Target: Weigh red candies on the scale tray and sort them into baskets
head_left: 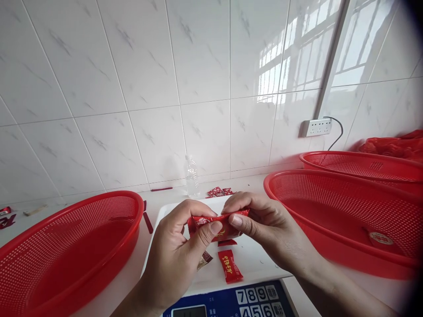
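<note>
Both my hands pinch one red wrapped packet between thumbs and fingers, held up over a white scale tray. My left hand grips its left part and my right hand its right part. On the tray below lies another red packet with yellow lettering. A brown and beige wrapped piece shows partly behind my left hand. Part of a further red piece shows under the held packet. The scale's blue keypad panel is at the bottom, partly covered by my left wrist.
A red perforated basket stands at left, another red basket at right with a round-labelled item inside, and a third basket behind it. A clear plastic bottle and small red packets sit near the tiled wall.
</note>
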`<state>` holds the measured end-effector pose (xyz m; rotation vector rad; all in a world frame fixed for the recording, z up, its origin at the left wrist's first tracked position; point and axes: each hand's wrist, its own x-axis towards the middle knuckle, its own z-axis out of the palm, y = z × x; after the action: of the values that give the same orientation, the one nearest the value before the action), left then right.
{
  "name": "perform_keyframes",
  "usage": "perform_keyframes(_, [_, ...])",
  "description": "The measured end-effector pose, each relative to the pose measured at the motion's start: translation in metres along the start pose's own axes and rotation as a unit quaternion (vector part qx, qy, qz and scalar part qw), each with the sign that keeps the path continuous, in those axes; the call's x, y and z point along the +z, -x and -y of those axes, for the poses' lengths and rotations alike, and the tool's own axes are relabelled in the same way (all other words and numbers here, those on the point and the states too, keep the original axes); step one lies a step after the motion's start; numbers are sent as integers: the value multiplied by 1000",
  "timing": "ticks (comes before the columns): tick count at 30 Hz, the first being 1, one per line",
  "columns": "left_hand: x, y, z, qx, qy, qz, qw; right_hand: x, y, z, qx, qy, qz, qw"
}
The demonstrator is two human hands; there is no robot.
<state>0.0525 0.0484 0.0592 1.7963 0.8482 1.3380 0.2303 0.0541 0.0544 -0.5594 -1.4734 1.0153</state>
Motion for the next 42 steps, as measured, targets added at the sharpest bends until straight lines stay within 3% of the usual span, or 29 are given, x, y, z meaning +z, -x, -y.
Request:
perform_keyframes(5, [0,-1,2,54,-24,5,998,-1,0,-1,37,22,33,999])
perform_keyframes(12, [3,-2,2,-54,26,-11,998,0,-1,-2,10,24,-5,1000])
perform_keyframes(19, [-3,-4,2,18,-27,-51,998,1,-1,-2,62,46,48,996])
perform_keyframes(25, [-4,-6,1,-36,21,7,999,2,0,-4,73,40,5,997])
perform_keyframes(28, [-5,-7,2,-46,4,71,996,2,-1,-3,69,35,7,997])
perform_keyframes(31, [-4,-7,0,-45,6,115,992,-1,-2,-2,68,36,39,996])
perform_keyframes(37, [-4,-7,-4,-49,25,109,993,-6,0,-7,94,104,158,978])
perform_keyframes(42, [-6,-8,0,-95,52,201,974,-2,1,-7,77,45,183,979])
